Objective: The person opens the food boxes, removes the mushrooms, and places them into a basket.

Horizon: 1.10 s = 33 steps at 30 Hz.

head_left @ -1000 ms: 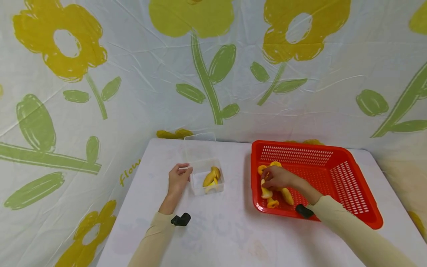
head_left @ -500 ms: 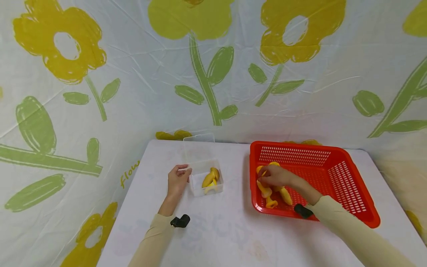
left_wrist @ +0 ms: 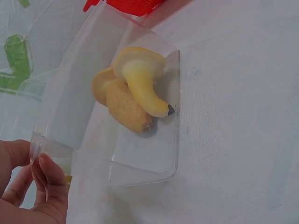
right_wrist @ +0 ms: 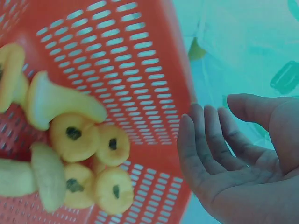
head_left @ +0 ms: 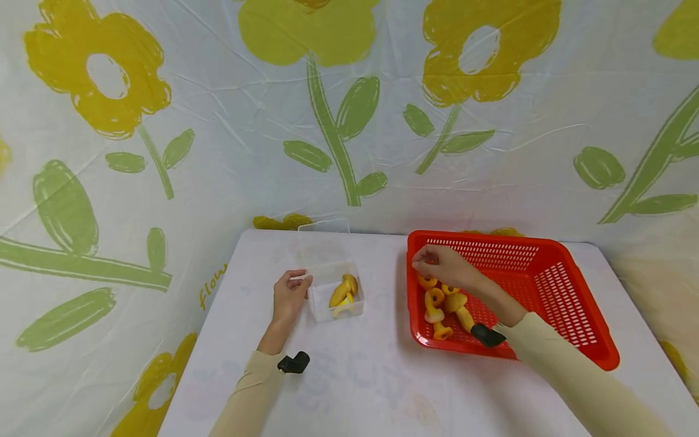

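My left hand (head_left: 290, 297) pinches the left edge of a clear plastic box (left_wrist: 154, 179) between thumb and fingers. Two yellow mushrooms lie in that box: a pale-stemmed one (left_wrist: 145, 81) rests against a browner, thicker one (left_wrist: 124, 109). My right hand (head_left: 445, 267) hovers over the left back part of a red plastic basket (head_left: 570, 309), its fingers loosely bent and nothing between them. Below it in the basket several yellow mushrooms (head_left: 459, 309) are gathered at the left; in the right wrist view some round ends (right_wrist: 74, 135) show dark centres.
The box's clear lid (head_left: 324, 240) stands open behind it. Both containers sit on a white cloth-covered table (head_left: 377, 376), with a gap between them. A flower-printed cloth (head_left: 229, 121) hangs behind and to the left. Dark wrist cameras (head_left: 293, 362) are on both sleeves.
My right hand has lifted off the mushrooms in the basket and moved back toward the basket's far left corner, uncovering them. The left hand stays at the box's edge.
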Tool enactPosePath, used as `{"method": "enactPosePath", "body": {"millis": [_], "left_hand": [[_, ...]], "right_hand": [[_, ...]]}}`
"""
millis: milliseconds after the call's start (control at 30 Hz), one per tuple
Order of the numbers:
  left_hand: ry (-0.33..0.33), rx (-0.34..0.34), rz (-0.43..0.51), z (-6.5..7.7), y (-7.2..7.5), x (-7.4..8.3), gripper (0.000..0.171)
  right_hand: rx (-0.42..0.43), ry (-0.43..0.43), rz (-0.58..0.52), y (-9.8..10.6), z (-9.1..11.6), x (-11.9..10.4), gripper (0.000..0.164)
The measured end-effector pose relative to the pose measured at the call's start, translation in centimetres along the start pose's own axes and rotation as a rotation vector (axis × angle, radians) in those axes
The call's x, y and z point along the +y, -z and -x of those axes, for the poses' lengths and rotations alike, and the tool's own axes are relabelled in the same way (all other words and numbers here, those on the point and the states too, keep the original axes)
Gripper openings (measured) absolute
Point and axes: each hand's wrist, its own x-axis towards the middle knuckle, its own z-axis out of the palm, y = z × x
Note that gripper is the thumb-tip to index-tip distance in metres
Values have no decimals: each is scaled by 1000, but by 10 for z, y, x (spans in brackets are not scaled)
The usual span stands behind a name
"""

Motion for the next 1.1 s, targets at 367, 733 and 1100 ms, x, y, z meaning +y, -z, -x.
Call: {"method": "enactPosePath", "body": {"millis": [367,733,1100], "left_hand": [[4,12,3,1,0,-1,26],[-8,-1,27,-1,-1,-1,27],[6,-1,13,-2,0,0,28]], "right_hand": [[72,59,-70,-21,-19,-12,26],[60,87,-137,-50,-43,-33,23],[-19,173,-81,-84,-66,-47,17]]}}
